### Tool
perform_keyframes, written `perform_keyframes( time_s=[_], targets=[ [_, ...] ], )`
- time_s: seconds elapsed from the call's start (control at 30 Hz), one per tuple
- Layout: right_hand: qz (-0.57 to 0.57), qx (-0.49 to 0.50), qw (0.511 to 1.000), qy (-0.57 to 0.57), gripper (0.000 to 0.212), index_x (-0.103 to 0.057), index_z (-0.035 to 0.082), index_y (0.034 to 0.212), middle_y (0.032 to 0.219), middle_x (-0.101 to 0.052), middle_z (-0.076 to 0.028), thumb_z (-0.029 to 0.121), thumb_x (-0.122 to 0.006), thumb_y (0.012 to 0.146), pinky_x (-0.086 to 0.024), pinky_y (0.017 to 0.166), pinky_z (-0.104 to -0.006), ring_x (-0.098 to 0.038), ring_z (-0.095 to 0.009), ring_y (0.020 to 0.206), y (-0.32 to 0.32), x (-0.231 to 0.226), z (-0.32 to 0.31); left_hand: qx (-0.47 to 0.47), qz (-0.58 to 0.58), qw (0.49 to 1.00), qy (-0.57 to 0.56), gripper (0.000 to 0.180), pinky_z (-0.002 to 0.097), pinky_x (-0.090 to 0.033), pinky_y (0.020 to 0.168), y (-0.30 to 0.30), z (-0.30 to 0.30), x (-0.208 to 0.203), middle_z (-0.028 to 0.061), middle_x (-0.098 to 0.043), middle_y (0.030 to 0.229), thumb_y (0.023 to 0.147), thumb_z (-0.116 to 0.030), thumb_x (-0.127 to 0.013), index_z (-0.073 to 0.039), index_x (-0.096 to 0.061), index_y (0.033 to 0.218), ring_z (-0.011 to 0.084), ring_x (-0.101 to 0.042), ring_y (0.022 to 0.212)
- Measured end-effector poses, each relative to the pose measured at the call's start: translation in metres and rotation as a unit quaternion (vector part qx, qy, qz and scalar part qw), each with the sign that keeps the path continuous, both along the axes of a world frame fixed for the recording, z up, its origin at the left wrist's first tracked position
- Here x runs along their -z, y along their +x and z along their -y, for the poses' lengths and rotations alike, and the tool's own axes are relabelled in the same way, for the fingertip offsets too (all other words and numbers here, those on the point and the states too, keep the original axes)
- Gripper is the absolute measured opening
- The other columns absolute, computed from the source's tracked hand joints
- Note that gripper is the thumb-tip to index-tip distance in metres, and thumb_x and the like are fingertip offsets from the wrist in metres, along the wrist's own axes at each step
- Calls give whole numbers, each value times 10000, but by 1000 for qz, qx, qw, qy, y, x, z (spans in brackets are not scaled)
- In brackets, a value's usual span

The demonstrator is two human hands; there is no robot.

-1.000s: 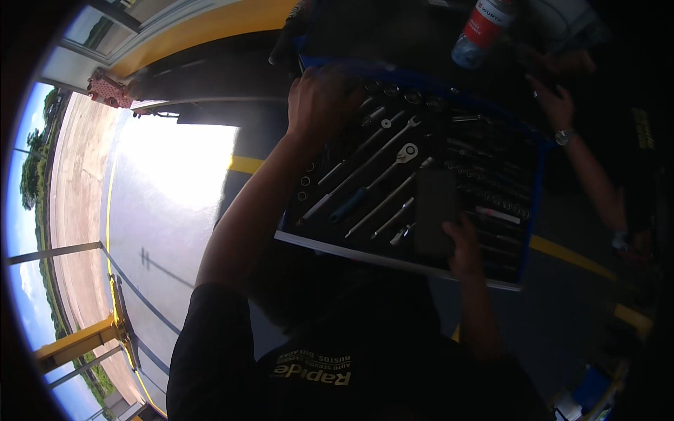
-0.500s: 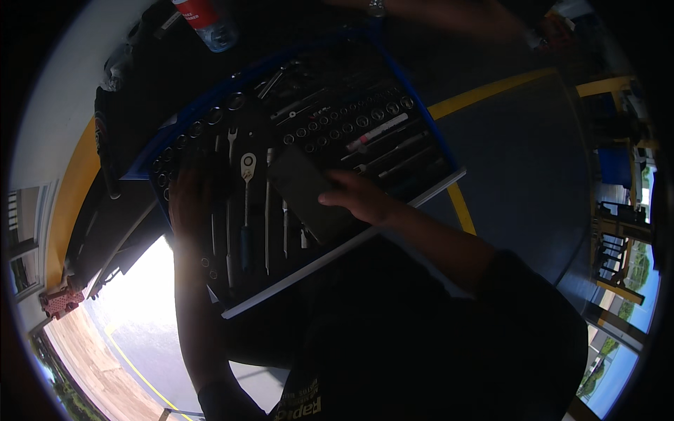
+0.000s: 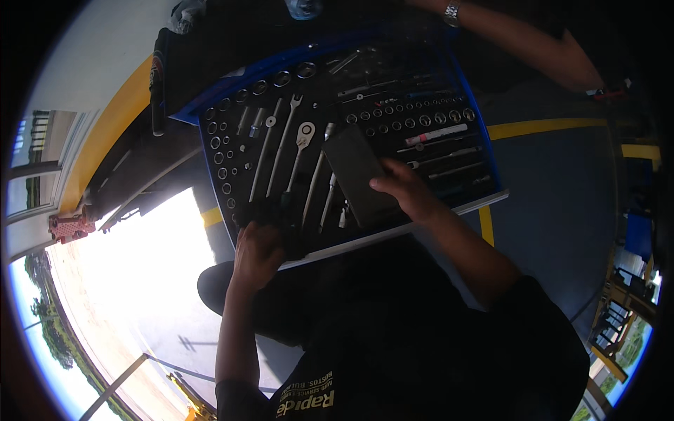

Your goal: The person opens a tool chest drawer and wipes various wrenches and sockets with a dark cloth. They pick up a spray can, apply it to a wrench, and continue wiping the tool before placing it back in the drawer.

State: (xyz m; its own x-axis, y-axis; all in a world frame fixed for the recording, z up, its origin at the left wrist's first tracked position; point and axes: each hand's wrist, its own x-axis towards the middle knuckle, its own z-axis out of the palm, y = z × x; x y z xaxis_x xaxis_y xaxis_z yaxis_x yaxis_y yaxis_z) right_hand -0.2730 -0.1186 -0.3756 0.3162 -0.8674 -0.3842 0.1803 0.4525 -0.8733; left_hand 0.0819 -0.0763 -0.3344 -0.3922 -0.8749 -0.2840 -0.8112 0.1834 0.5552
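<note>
In my right hand [image 3: 407, 191] is a dark, flat, phone-shaped slab [image 3: 354, 172], its thumb lying across the face. The slab hangs tilted over the middle of an open tool drawer [image 3: 393, 232]. My left hand [image 3: 260, 254] is at the drawer's near left corner with its fingers curled; the fingertips sink into shadow, so anything in them is hidden. Between the hands lie a ratchet [image 3: 306, 133], an open-ended wrench [image 3: 284, 144] and several long bars. Sockets [image 3: 222, 173] line the left side, and smaller ones run in rows at the right near a red-and-white marker-like tube [image 3: 437, 134].
Another person's forearm with a metal watch [image 3: 451, 12] reaches in at the top right. A clear bottle [image 3: 304, 8] stands beyond the drawer. Yellow lines [image 3: 544, 128] mark the floor on the right; a red perforated object [image 3: 70, 228] is far left.
My left hand has drawn back from the tools at the drawer's left side to its near edge. The right hand still holds the slab. The view has shifted, and the other person's forearm shows more.
</note>
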Motion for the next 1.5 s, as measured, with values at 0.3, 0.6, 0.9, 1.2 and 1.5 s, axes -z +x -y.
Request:
perform_keyframes(
  time_s=[0.3,0.6,0.9,1.2,1.5],
  targets=[
    [14,31,999,-31,448,-609,-12,1387,1270,-694,-104,215,-628,1001,-512,1024,-347,-663,-189,1162,2,-13,-4,-208,-558,762,255,275,396,-519,761,45,-24,1,77,-676,888,916,-300,-635,-30,-673,946,222,-638,843],
    [8,82,997,-6,405,-638,26,1297,1170,-691,-70,309,-666,1008,-573,803,-324,-682,-163,1010,68,-45,15,-190,-893,391,119,420,374,-536,814,49,-68,18,92,-676,1026,992,-388,-589,2,-629,1141,204,-654,930],
    [-47,35,996,-63,359,-540,-42,1275,1087,-710,-151,195,-652,1029,-602,619,-329,-738,-223,772,202,5,34,-215,-886,399,95,501,386,-526,900,48,-62,16,131,-661,1142,1026,-415,-549,24,-574,1267,233,-648,1041],
    [-305,-267,893,-193,596,-413,-92,1523,1173,-744,-173,206,-613,1047,-580,914,-394,-745,-259,1023,154,-29,-17,-284,-820,492,70,589,399,-516,985,38,-65,10,170,-646,1258,1060,-441,-508,45,-518,1392,262,-641,1153],
    [-116,-104,941,-299,777,-298,26,1623,1551,-446,-283,429,-637,1051,-376,1216,-496,-479,-395,1444,147,-61,-84,-318,-738,588,96,682,412,-506,1070,-55,-74,21,209,-631,1374,1095,-468,-468,67,-463,1518,291,-635,1264]
  ],
)
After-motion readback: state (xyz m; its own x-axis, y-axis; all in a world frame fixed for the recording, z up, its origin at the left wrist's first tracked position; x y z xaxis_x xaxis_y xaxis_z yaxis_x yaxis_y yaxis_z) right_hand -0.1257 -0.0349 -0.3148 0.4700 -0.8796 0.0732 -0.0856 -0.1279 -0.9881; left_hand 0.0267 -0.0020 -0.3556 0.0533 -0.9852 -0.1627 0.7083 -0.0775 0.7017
